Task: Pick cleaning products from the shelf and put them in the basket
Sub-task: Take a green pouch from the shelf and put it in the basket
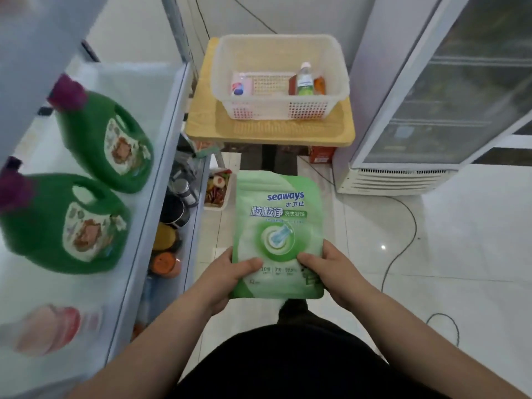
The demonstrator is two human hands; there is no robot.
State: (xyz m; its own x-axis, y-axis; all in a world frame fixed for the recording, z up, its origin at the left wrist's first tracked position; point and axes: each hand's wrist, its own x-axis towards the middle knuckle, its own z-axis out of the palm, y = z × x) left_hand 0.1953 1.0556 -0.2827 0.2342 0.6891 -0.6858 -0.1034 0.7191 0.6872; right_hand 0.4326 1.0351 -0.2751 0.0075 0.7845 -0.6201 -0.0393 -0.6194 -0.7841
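hands: left and right both clamp pouch | basket well ahead | risk: limp pouch could snag on rim

Basket on table ahead; jugs on shelf (left); fridge right.

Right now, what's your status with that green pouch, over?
Left hand and right hand both grip the green pouch at its lower corners. Pouch held short of the basket, not yet in. Nothing between pouch and basket.
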